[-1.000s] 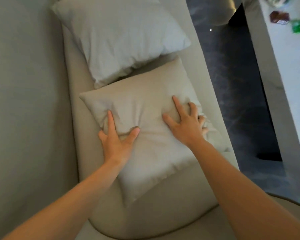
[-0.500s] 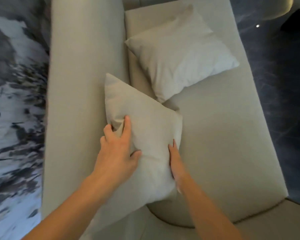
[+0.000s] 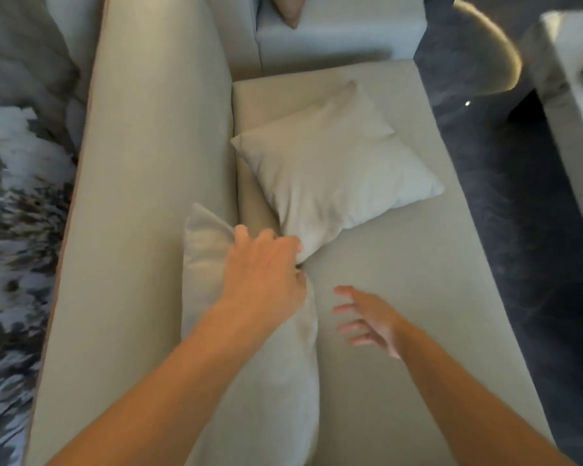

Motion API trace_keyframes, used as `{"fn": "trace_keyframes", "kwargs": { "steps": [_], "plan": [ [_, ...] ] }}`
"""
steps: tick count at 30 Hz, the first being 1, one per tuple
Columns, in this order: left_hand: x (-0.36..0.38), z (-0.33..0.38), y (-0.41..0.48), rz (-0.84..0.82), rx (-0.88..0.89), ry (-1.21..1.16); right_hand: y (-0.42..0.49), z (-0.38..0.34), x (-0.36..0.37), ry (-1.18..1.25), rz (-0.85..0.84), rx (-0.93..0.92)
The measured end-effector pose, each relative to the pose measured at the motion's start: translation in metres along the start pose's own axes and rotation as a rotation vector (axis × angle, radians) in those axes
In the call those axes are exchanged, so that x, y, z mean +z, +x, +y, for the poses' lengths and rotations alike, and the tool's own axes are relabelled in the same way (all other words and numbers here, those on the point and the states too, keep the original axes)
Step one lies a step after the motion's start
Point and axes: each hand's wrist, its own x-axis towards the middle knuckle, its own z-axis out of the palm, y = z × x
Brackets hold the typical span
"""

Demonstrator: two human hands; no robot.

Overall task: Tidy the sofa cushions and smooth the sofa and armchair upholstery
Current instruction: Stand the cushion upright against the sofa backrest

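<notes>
A beige cushion (image 3: 206, 250) stands on edge against the sofa backrest (image 3: 155, 163), partly hidden under my left forearm. My left hand (image 3: 266, 267) rests over its top edge, fingers curled on the fabric next to the near corner of a pale grey-white cushion (image 3: 334, 173). That second cushion lies flat and skewed on the sofa seat (image 3: 401, 280). My right hand (image 3: 367, 317) hovers just above the seat to the right of the beige cushion, fingers spread, holding nothing.
Dark marble floor (image 3: 519, 230) runs along the seat's right edge. A pale table (image 3: 572, 95) stands at the far right. Another sofa section (image 3: 337, 38) with a brown cushion (image 3: 290, 8) lies beyond. A grey patterned wall (image 3: 17, 196) is behind the backrest.
The beige cushion went from lying flat on the seat to standing against the backrest. My right hand has let go of it and moved right. The view shifted forward along the sofa.
</notes>
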Motion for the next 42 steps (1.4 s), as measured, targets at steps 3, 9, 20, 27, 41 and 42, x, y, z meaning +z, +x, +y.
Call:
{"fn": "trace_keyframes", "kwargs": {
  "steps": [3,9,20,27,41,42],
  "plan": [
    [0.016,0.015,0.090,-0.030,-0.102,-0.227,0.023,-0.077,-0.051,-0.140,0.278,-0.231],
    [0.082,-0.005,0.220,-0.198,-0.614,-0.932,0.085,-0.187,-0.117,-0.652,0.661,-0.464],
    [0.154,-0.005,0.237,0.024,-0.533,-1.058,0.174,-0.133,-0.116,-0.333,0.682,-0.487],
    [0.001,0.014,0.240,0.349,-0.354,-0.488,0.142,-0.170,-0.077,0.309,0.511,-0.352],
    [-0.037,-0.157,0.125,0.008,-0.086,-0.290,0.077,-0.228,0.106,0.330,0.215,-0.181],
    [-0.033,-0.165,0.110,0.027,-0.041,-0.289,0.067,-0.227,0.108,0.308,0.225,-0.210]
  ]
}}
